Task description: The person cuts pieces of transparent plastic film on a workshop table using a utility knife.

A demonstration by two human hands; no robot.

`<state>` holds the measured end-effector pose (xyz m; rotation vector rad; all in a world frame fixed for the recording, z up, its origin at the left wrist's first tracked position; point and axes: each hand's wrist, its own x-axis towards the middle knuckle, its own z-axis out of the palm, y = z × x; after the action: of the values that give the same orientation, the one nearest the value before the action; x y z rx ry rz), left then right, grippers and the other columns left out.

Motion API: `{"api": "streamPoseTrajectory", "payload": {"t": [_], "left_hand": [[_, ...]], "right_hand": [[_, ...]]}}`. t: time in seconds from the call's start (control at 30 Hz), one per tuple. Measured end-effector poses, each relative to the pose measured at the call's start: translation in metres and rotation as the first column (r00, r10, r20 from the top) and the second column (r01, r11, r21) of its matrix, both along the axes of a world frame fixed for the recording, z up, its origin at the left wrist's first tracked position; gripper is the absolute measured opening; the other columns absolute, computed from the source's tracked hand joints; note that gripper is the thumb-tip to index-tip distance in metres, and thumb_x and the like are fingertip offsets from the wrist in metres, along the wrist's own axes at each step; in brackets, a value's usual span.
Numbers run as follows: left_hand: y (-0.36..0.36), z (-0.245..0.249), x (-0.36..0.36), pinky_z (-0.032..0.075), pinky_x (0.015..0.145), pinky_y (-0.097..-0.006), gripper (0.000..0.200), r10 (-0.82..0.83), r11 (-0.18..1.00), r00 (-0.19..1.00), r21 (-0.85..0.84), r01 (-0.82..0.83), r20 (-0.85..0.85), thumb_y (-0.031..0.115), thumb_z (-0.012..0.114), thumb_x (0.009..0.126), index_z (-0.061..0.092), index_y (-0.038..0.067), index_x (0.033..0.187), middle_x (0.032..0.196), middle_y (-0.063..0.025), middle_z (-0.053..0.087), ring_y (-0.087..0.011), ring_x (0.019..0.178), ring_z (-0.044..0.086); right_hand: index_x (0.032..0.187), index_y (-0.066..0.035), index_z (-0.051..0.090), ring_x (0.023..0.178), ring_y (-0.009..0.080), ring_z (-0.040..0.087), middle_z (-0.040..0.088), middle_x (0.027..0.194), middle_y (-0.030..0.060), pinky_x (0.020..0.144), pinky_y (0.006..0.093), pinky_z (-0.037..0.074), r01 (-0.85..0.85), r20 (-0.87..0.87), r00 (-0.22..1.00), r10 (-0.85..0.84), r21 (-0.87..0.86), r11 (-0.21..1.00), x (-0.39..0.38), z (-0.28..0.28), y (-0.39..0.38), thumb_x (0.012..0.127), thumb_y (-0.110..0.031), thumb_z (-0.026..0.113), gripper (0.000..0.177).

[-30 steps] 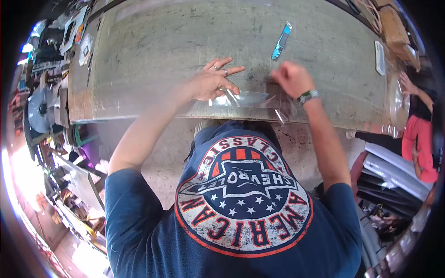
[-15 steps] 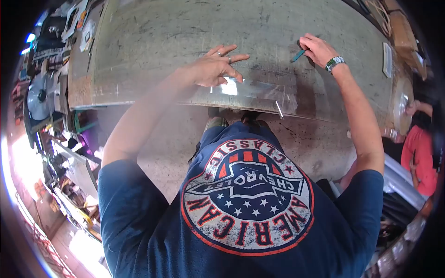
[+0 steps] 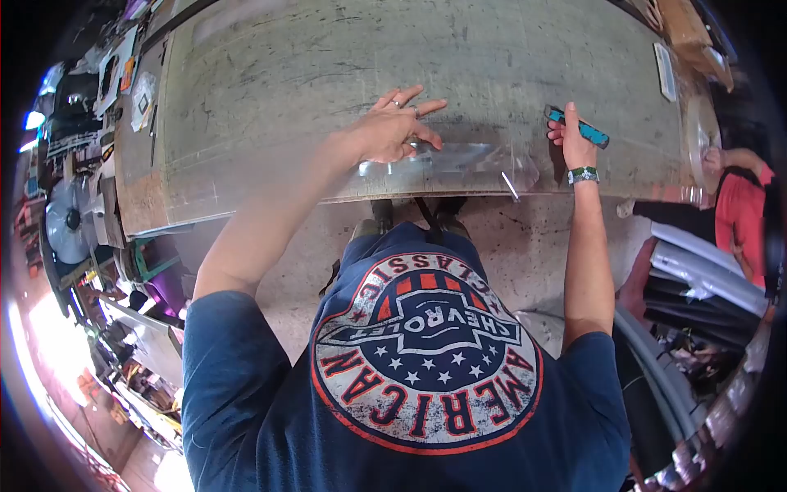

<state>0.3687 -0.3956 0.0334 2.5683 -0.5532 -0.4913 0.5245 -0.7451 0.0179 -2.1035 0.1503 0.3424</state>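
Observation:
My left hand [image 3: 395,133] rests at the near edge of a scratched grey-green worktable [image 3: 279,74], fingers spread, two rings showing. Under and beside it lies a clear plastic sheet [image 3: 466,161], glossy with reflections, along the table's front edge. To the right, my right hand [image 3: 579,149], with a patterned wristband, is closed around a teal and black utility knife [image 3: 592,133]. The knife lies slantwise across the fingers, above the tabletop. Whether its blade is out I cannot tell.
At the right, another person in a red top [image 3: 734,213] has a hand by a clear plastic roll [image 3: 697,152]. Below them lie several long rolls [image 3: 701,275]. A fan [image 3: 67,221] stands left of the table; a small plastic bag [image 3: 143,92] lies on its left end.
My right hand has turned and come nearer to me, and the utility knife now shows lengthwise across it. The left hand stays over the plastic sheet. The camera view has shifted slightly.

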Motion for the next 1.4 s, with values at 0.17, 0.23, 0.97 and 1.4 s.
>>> {"api": "streamPoseTrajectory", "payload": {"t": [0.17, 0.23, 0.97, 1.4], "left_hand": [[0.002, -0.001, 0.000, 0.018, 0.126, -0.0588, 0.050, -0.008, 1.000, 1.000, 0.004, 0.008, -0.004, 0.012, 0.078, 0.080, 0.073, 0.034, 0.125, 0.169, 0.0027, 0.026, -0.0414, 0.155, 0.017], [0.004, -0.005, 0.000, 0.018, 0.125, -0.0598, 0.051, -0.016, 1.000, 1.000, -0.022, 0.016, 0.021, 0.011, 0.078, 0.080, 0.072, 0.034, 0.126, 0.169, 0.0026, 0.026, -0.0429, 0.154, 0.017], [0.005, -0.005, -0.002, 0.015, 0.127, -0.0585, 0.055, -0.011, 0.999, 1.000, -0.031, 0.011, 0.006, 0.007, 0.078, 0.079, 0.073, 0.033, 0.127, 0.170, 0.0009, 0.026, -0.0395, 0.156, 0.015], [0.004, -0.006, 0.000, 0.014, 0.127, -0.0574, 0.057, -0.007, 0.999, 1.000, 0.034, 0.007, -0.008, 0.006, 0.078, 0.080, 0.071, 0.036, 0.128, 0.170, 0.0039, 0.024, -0.0374, 0.157, 0.016]], "right_hand": [[0.098, 0.003, 0.073, 0.073, 0.0105, 0.064, 0.074, 0.088, 0.0063, 0.068, 0.0260, 0.050, -0.139, 0.150, 0.983, 0.106, 0.225, 0.965, -0.108, 0.064, 0.021, 0.108, -0.039, 0.052, 0.048], [0.096, 0.001, 0.072, 0.070, 0.0115, 0.063, 0.073, 0.086, 0.0078, 0.065, 0.0281, 0.050, -0.239, 0.248, 0.952, 0.177, 0.247, 0.939, -0.164, 0.066, 0.042, 0.108, -0.027, 0.054, 0.036], [0.105, 0.002, 0.068, 0.083, 0.0398, 0.066, 0.067, 0.090, 0.0207, 0.073, 0.0426, 0.051, -0.418, 0.516, 0.759, 0.397, -0.082, 0.905, -0.196, -0.003, 0.142, 0.103, -0.017, 0.058, 0.021], [0.097, 0.002, 0.064, 0.084, 0.0447, 0.064, 0.065, 0.089, 0.0228, 0.071, 0.0498, 0.051, -0.444, 0.434, 0.758, 0.487, -0.205, 0.872, -0.201, 0.015, 0.149, 0.098, -0.012, 0.060, 0.015]]}}
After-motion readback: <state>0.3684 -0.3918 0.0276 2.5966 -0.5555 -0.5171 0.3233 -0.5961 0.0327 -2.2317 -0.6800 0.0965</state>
